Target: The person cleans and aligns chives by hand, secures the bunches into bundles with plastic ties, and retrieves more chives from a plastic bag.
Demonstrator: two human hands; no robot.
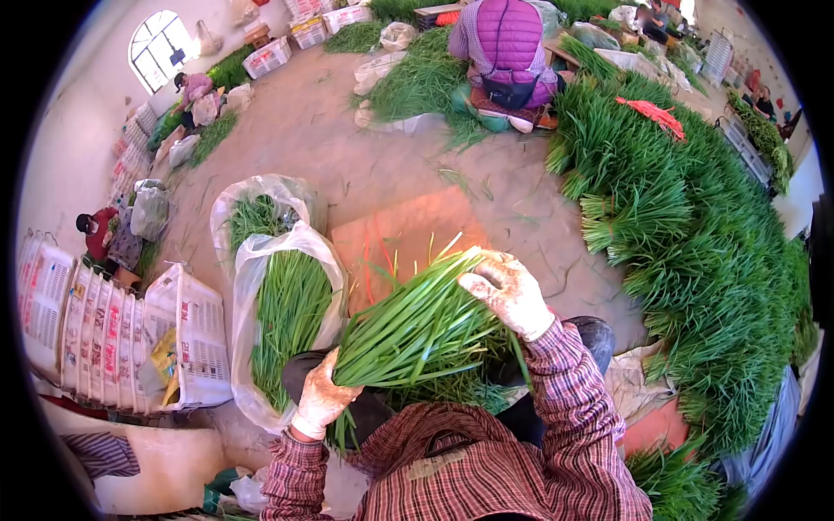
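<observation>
A loose bunch of long green chives (417, 334) lies across my lap, held up between my two gloved hands. My left hand (323, 399) is closed around its lower left end. At the upper right end, the fingers and thumb of my right hand (508, 291) pinch some of the leaves, a few of which look yellowish. More cut greens lie beneath the bunch, partly hidden by it. Just left of it stands an open clear plastic bag (334, 286) filled with chives (291, 317). Red ties (369, 269) rest on a brown board (417, 224) in front of me.
Tied chive bundles (686, 260) form a large heap along my right. White plastic crates (195, 334) are stacked at left. Behind the first bag stands another bag of greens (261, 217). A person in a purple vest (504, 43) sits ahead; other people work farther off.
</observation>
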